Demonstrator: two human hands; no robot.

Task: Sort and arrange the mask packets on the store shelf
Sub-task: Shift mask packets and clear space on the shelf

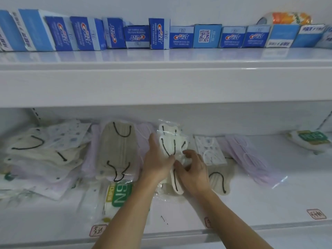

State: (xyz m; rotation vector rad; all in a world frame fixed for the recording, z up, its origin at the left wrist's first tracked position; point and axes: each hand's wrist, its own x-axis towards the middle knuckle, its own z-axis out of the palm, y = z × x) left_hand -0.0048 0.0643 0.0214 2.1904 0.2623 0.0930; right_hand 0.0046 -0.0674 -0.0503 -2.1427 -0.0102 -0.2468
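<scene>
Both forearms come in from the near edge over the lower shelf point(251, 209). Our left hand point(158, 159) lies flat, fingers straight, pressing on the cream mask packets point(170, 141) at mid-shelf. Our right hand point(194, 169) has fingers curled, pinching the clear wrap of the same cream stack, just beside the left. Left of them we see a beige mask packet point(116, 146) with black loops, then a messy pile of cream and printed packets point(45, 153) at far left. A green N95 packet point(120, 194) lies near the left forearm. Right of the hands: a printed packet point(210, 150), lilac masks point(251, 155), another green-label packet point(310, 139) far right. Upper shelf point(161, 81) carries a row of blue toothpaste boxes point(179, 36).
</scene>
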